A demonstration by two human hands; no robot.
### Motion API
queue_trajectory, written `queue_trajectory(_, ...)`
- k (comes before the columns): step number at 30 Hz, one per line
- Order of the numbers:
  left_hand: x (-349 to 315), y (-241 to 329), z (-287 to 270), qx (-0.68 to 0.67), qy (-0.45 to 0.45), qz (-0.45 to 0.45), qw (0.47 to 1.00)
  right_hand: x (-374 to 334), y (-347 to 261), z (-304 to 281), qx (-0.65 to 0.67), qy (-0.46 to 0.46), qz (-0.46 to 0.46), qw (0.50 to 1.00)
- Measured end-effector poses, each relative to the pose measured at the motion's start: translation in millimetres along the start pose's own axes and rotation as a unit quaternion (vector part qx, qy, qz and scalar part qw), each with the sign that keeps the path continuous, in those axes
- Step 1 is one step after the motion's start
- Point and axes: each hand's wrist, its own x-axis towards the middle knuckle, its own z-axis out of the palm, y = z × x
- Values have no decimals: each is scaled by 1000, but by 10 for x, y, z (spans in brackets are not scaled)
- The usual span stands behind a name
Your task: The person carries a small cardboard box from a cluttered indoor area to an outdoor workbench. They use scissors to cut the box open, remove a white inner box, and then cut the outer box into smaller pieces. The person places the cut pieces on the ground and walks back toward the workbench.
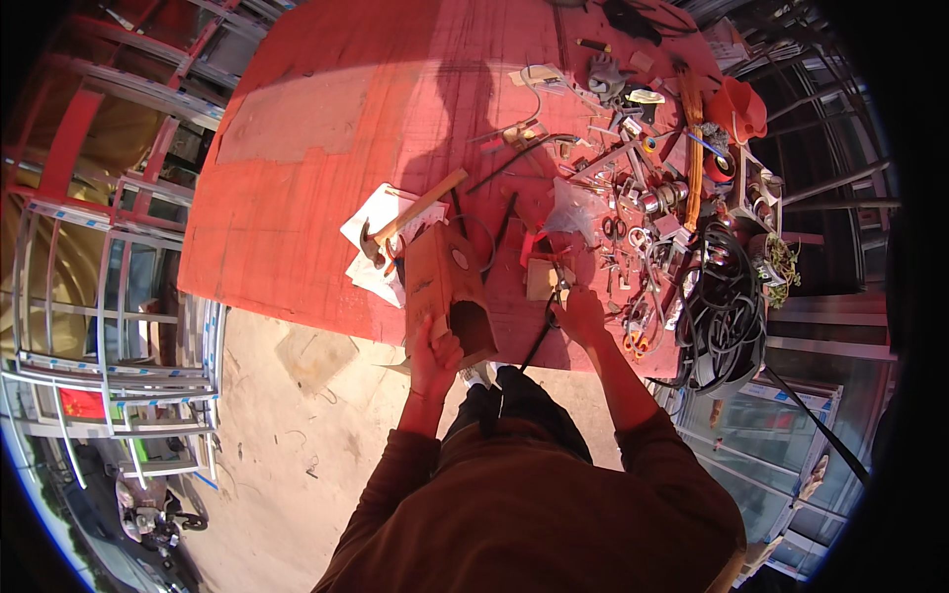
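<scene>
My left hand [433, 358] is closed on the near edge of a brown box [427, 279], its thumb and fingers gripping the wall beside the open end. The box lies near the front edge of the red table, with a pale round mark on its side. Further right, my right hand [581, 314] is curled around a dark metal hand tool [558, 291] that looks like pliers; its exact kind is hard to make out. Under that tool sits a small tan block [541, 278]. A claw hammer [420, 210] with a wooden handle rests on white papers [377, 225] beyond the box.
The red table [287, 198] carries a crowd of tools and parts on its right, including scissors [614, 230], a coil of black cable [720, 296] and an orange-red container [736, 109]. Metal frames [109, 287] stand left of the table.
</scene>
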Motion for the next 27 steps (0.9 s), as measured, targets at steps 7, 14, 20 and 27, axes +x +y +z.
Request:
queue_trajectory(7,-114,-191,51,-31,-12,-45,998,41,-1361,203,133,98,-212,963)
queue_trajectory(14,-278,-80,-103,34,46,-28,998,318,-1174,543,106,-11,-248,963)
queue_trajectory(20,-337,-2,-118,46,47,-25,998,261,-1131,573,173,41,-265,948)
queue_trajectory(27,-318,46,-64,28,72,-12,997,201,-1135,520,254,48,-230,938)
